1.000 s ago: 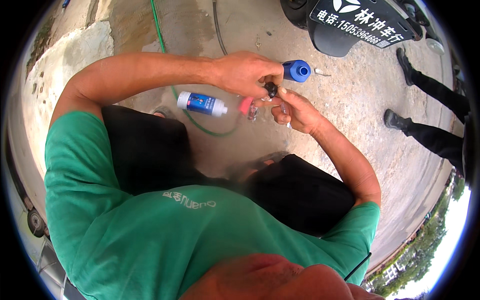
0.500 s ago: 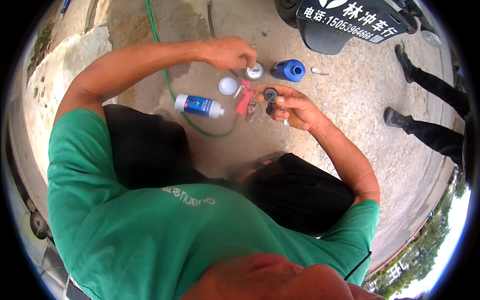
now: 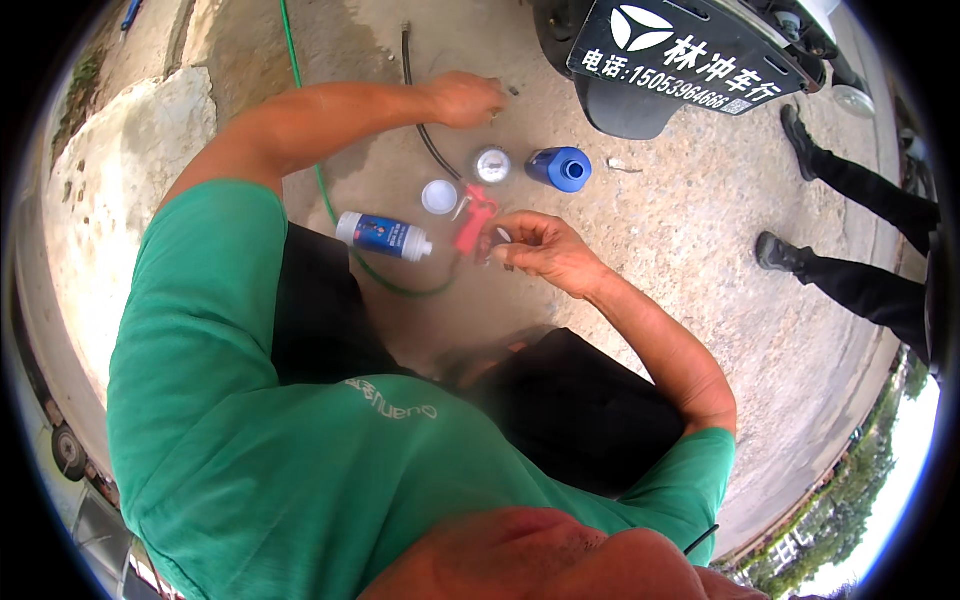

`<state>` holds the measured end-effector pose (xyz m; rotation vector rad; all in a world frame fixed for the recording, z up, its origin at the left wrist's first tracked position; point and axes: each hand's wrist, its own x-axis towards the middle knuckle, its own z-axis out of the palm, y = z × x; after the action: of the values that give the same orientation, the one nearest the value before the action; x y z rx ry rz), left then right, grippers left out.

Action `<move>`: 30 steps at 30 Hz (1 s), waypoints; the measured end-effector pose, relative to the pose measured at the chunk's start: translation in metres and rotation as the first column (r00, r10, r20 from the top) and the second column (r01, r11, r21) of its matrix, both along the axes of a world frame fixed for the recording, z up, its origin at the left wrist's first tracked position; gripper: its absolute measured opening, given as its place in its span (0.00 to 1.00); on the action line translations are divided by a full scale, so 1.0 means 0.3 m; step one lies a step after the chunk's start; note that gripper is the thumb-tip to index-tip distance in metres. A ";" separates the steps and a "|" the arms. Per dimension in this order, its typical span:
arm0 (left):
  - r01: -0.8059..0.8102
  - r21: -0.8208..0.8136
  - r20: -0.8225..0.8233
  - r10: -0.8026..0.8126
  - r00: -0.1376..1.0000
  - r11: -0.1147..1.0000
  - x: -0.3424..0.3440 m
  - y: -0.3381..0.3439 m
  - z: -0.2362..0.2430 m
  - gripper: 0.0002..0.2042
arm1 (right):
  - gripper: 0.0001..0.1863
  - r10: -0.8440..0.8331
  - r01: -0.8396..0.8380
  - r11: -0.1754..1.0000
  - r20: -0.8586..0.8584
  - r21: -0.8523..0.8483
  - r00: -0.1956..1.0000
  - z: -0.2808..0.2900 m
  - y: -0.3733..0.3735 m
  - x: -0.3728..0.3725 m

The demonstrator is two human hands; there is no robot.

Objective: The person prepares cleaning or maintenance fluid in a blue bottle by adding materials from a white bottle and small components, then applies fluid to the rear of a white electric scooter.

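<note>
Blue bottle (image 3: pixel 560 169): sitting at twelve o'clock from our right hand (image 3: pixel 550 255)
Right hand: we're pinching a small part (image 3: pixel 502 237)
Left hand (image 3: pixel 468 99): pointing toward three, grip unclear

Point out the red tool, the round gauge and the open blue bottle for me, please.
Red tool (image 3: pixel 472 226): head view, on its handle.
Round gauge (image 3: pixel 491 165): head view, on its dial face.
Open blue bottle (image 3: pixel 548 168): head view, on its side.

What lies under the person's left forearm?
The green hose and the black hose each show on both sides of the left forearm; the stretches beneath it are covered.
</note>
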<state>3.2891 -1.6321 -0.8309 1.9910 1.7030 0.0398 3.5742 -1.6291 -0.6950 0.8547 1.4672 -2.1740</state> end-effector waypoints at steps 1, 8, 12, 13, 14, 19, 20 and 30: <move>0.022 0.021 -0.014 -0.021 1.000 1.000 0.008 0.006 -0.008 0.15 | 0.18 -0.036 0.036 0.999 -0.022 0.013 0.999 0.002 -0.004 -0.002; 0.174 0.089 -0.141 -0.161 0.977 0.981 0.026 0.025 -0.097 0.16 | 0.18 -0.065 0.093 0.945 -0.097 0.313 0.993 0.078 -0.006 -0.020; 0.166 0.092 -0.094 -0.158 0.983 0.982 0.004 0.015 -0.122 0.19 | 0.19 -0.055 0.113 0.866 -0.131 0.487 0.990 0.091 -0.006 -0.022; 0.150 0.067 -0.081 -0.144 0.986 0.986 0.001 0.008 -0.125 0.20 | 0.19 -0.033 0.107 0.830 -0.143 0.547 0.989 0.099 -0.003 -0.027; 0.087 0.147 -0.018 -0.085 0.996 0.985 -0.011 -0.010 -0.127 0.19 | 0.19 -0.009 0.101 0.790 -0.153 0.605 0.988 0.109 0.000 -0.034; -0.190 -0.354 0.436 0.341 0.833 0.916 0.017 0.006 0.244 0.13 | 0.21 0.025 0.117 0.663 -0.178 0.739 0.984 0.132 0.035 -0.063; -0.162 -0.374 0.554 0.361 0.751 0.913 0.016 -0.014 0.324 0.12 | 0.21 0.039 0.107 0.644 -0.172 0.758 0.984 0.136 0.039 -0.071; -0.097 -0.058 0.788 0.106 0.607 0.994 0.044 -0.182 0.641 0.06 | 0.20 0.028 0.088 0.648 -0.139 0.757 0.990 0.146 0.035 -0.137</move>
<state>3.3022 -1.6868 -0.6386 1.4805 1.1826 0.8369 3.5331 -1.6187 -0.6512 0.9769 2.5364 -1.5924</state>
